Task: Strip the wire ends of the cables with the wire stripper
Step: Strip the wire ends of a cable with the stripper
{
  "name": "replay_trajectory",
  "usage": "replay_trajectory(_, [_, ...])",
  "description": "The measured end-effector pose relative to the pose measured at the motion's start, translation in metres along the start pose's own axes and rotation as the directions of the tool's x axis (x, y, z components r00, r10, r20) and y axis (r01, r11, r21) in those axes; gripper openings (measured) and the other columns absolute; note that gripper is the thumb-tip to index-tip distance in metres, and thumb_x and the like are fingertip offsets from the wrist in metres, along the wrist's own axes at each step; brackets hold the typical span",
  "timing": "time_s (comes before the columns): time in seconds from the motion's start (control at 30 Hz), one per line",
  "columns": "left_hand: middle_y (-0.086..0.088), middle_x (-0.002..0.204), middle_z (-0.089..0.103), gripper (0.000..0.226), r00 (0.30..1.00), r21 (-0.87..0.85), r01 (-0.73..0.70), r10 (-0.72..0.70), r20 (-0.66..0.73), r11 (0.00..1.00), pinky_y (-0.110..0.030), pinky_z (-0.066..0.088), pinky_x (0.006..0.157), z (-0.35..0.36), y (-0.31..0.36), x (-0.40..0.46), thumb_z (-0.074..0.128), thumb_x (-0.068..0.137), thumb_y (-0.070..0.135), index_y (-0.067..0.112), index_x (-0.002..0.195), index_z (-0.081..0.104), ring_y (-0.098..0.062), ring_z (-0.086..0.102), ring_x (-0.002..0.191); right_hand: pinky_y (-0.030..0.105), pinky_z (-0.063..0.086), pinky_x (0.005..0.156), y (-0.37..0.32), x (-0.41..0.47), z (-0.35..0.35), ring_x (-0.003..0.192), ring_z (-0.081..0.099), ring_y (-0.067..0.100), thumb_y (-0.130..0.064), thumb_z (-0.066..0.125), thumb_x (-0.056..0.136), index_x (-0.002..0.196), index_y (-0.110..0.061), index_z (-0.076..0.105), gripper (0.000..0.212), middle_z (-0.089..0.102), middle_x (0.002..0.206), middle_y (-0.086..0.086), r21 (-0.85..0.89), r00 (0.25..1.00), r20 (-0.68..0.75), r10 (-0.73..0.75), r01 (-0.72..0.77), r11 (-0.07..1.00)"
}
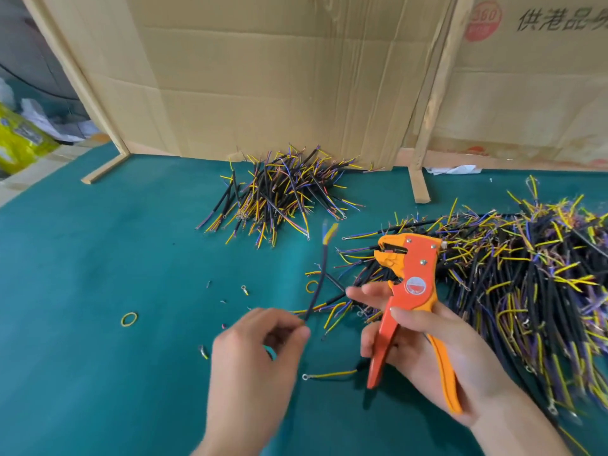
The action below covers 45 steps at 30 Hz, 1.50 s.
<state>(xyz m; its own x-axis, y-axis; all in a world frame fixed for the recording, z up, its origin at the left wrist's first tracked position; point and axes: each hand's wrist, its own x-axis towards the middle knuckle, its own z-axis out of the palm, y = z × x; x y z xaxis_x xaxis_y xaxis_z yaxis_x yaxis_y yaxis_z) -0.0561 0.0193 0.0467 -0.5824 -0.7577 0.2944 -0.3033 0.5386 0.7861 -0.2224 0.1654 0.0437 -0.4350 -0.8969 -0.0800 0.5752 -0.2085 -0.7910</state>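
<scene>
My left hand [260, 350] pinches one black cable [320, 278] near its lower end. The cable rises up and to the right, blurred, with yellow and blue wire ends at its top. My right hand [427, 350] grips the orange and yellow wire stripper [408, 278] by its handles, jaws pointing up and left, just right of the cable's top. The cable is apart from the jaws. A smaller pile of cables [279, 195] lies at the back. A large heap of cables [526, 281] lies at the right.
The green table mat [115, 258] carries two yellow rubber bands [129, 319], small wire scraps and a loose yellow wire with a ring terminal [329, 375]. Cardboard sheets [263, 77] on wooden frames stand along the back. A yellow package [19, 139] sits at the far left.
</scene>
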Motion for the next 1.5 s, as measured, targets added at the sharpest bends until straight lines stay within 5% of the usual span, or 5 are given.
replay_trajectory(0.27, [0.018, 0.071, 0.059, 0.019, 0.981, 0.126, -0.166, 0.152, 0.118, 0.978, -0.011, 0.041, 0.055, 0.029, 0.003, -0.02, 0.074, 0.064, 0.034, 0.034, 0.081, 0.063, -0.001, 0.054, 0.059, 0.041, 0.058, 0.073, -0.011, -0.003, -0.005, 0.076, 0.066, 0.038, -0.026, 0.096, 0.056, 0.119, -0.001, 0.071, 0.072, 0.068, 0.121, 0.026, 0.019, 0.99, -0.107, -0.092, 0.095, 0.995])
replay_trajectory(0.5, [0.019, 0.079, 0.058, 0.017, 0.971, 0.322, -0.134, 0.06, 0.231, 0.937, -0.021, 0.045, 0.065, 0.027, 0.015, -0.009, 0.065, 0.079, 0.053, 0.037, 0.083, 0.064, -0.007, 0.055, 0.073, 0.041, 0.056, 0.078, -0.013, -0.004, -0.005, 0.08, 0.065, 0.036, -0.024, 0.089, 0.067, 0.129, -0.003, 0.067, 0.07, 0.067, 0.124, 0.027, 0.02, 0.992, -0.087, -0.096, 0.098, 0.995])
replay_trajectory(0.77, [0.012, 0.071, 0.071, 0.005, 0.979, -0.042, 0.064, -0.055, 0.196, 0.997, -0.034, 0.053, 0.075, 0.069, 0.058, 0.04, 0.066, 0.09, 0.031, 0.033, 0.09, 0.071, -0.014, 0.066, 0.077, 0.043, 0.057, 0.076, -0.014, -0.004, -0.002, 0.081, 0.065, 0.039, -0.026, 0.092, 0.063, 0.133, -0.006, 0.065, 0.078, 0.065, 0.091, 0.033, 0.016, 0.994, -0.101, -0.049, 0.051, 0.999])
replay_trajectory(1.03, [0.008, 0.072, 0.074, 0.016, 0.982, -0.474, 0.183, -0.181, 0.05, 0.861, -0.035, 0.057, 0.074, 0.094, 0.043, 0.041, 0.075, 0.085, 0.009, 0.025, 0.083, 0.077, -0.013, 0.069, 0.069, 0.045, 0.059, 0.072, -0.012, -0.001, -0.005, 0.076, 0.069, 0.034, -0.008, 0.073, 0.074, 0.127, -0.004, 0.069, 0.053, 0.066, 0.131, 0.023, 0.052, 0.985, -0.142, -0.094, 0.102, 0.993])
replay_trajectory(1.5, [0.009, 0.07, 0.07, 0.025, 0.985, -0.455, 0.068, -0.132, -0.109, 0.888, -0.012, 0.046, 0.059, 0.091, 0.032, 0.043, 0.073, 0.086, 0.003, 0.026, 0.075, 0.071, -0.01, 0.068, 0.06, 0.054, 0.056, 0.075, -0.015, -0.005, -0.007, 0.075, 0.064, 0.04, -0.015, 0.09, 0.066, 0.122, 0.002, 0.067, 0.063, 0.06, 0.086, 0.025, -0.057, 0.987, -0.061, 0.145, -0.149, 0.987])
